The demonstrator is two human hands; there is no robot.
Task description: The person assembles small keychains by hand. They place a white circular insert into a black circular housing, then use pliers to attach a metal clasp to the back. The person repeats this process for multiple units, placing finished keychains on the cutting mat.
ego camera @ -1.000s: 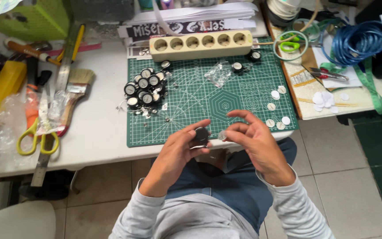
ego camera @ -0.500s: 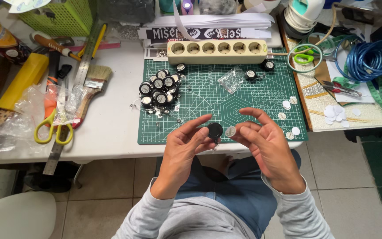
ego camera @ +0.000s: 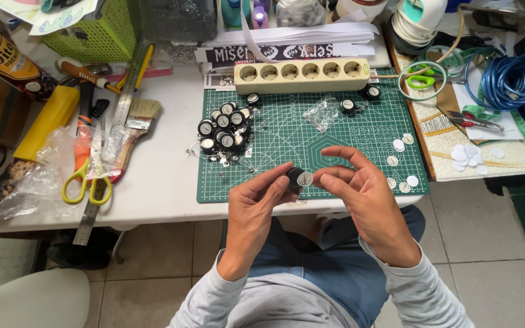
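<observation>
hands: left hand [ego camera: 256, 203] pinches a small round black badge [ego camera: 299, 179] between thumb and fingertips; right hand [ego camera: 363, 194] sits just beside it with fingers loosely curled, the index tip at the badge's rim, gripping nothing of its own

badge: held in the air just off the front edge of the green cutting mat [ego camera: 311, 136], white face turned up (too small to tell what's on it)

what changed: half a second back the badge showed a dark side, now the pale side is up, so it got flipped between the fingers; my guess is the face is being checked or seated

nearest stuff: pile of matching black badges [ego camera: 223, 127] by the mat's left edge, loose white paper discs [ego camera: 399, 146] toward its right edge, a little clear bag [ego camera: 323, 112] mid-mat

further out: beige power strip [ego camera: 304, 75] along the mat's back edge, yellow-handled scissors [ego camera: 89, 176] and a paintbrush [ego camera: 135, 130] left on the white table [ego camera: 159, 176], blue coiled cable [ego camera: 514, 79] at the back right corner
</observation>
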